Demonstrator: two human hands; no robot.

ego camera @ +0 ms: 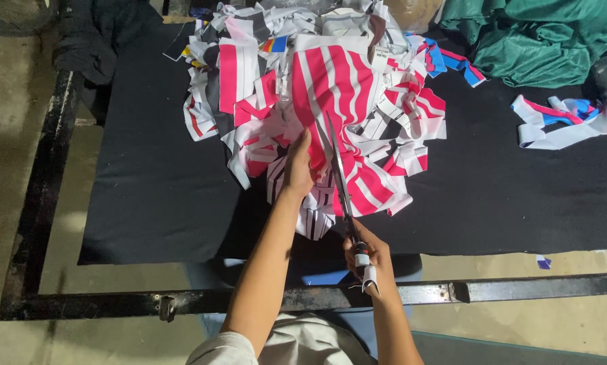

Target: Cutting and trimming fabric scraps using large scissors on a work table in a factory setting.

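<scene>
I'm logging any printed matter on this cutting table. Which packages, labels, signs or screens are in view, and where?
No packages, signs or screens show.
Only possible label: a small white tag hanging below the right hand at the handles of the long metal scissors; whether it is a label or a fabric scrap is unclear.
The left hand presses the pink-and-white striped fabric piece, which carries no tag.

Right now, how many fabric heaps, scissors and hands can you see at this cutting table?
Pink-and-white striped fabric heap: 1
Green fabric heap: 1
Loose blue, pink and white strip bundle: 1
Scissors: 1
Hands: 2, left hand on the stripes, right hand on the scissors
Total: 6
</scene>
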